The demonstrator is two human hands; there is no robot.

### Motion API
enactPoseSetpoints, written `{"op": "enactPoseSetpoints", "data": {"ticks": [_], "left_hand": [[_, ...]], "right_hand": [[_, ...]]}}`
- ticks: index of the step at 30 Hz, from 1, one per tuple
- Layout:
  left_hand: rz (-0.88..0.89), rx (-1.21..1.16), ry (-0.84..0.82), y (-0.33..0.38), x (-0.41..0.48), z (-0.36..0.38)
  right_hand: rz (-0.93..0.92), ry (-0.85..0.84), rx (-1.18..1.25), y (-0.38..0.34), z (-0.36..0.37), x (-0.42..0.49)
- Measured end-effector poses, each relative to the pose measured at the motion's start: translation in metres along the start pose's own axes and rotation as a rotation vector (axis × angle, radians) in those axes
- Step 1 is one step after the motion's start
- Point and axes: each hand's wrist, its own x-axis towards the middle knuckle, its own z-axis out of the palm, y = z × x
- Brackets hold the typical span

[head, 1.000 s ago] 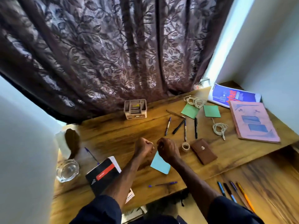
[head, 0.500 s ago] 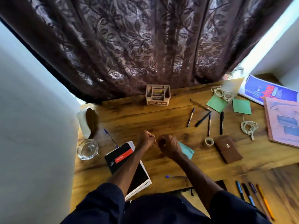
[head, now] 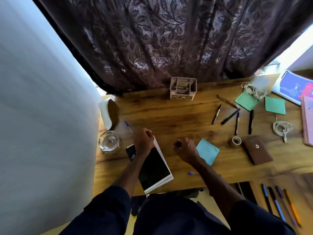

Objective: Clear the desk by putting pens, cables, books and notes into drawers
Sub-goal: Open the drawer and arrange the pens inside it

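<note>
Single view, from a wide-angle camera worn on the person's head. The lens sits above the near edge of the brown wood-grain desk (head: 177, 116) and faces forward and steeply down, close enough that the dark blue sleeves (head: 105, 206) fill the bottom border. The dark leaf-patterned curtain (head: 169, 39) behind the desk closes the top of the field. A pale wall (head: 33, 116) bounds the left side.

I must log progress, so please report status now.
Left hand curled over notebook, grip unclear. Right hand fisted, nothing seen. Pens, notes, cables lie on desk.
</note>
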Motion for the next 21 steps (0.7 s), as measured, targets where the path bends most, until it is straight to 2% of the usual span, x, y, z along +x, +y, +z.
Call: {"op": "enactPoseSetpoints", "data": {"ticks": [3,6,8,16,21], "left_hand": [[-0.082,0.055,0.097,-0.008,0.012,-0.018],[-0.253,0.092,0.037,-0.018,0.027,-0.032],[-0.294,0.099,0.004,-0.025,0.031,-0.035],[-0.203,0.125,-0.033,-0.024,0.03,-0.035],[-0.04,0.153,0.048,-0.003,0.023,-0.033]], "right_hand": [[-0.029,0.082,0.071,-0.003,-0.001,-0.008],[-0.032,0.129,0.051,0.002,0.0,-0.02],[-0.025,0.177,0.07,0.008,0.002,-0.029],[0.121,0.173,0.072,0.036,0.001,-0.078],[0.219,0.185,0.02,0.058,-0.011,-0.106]]}}
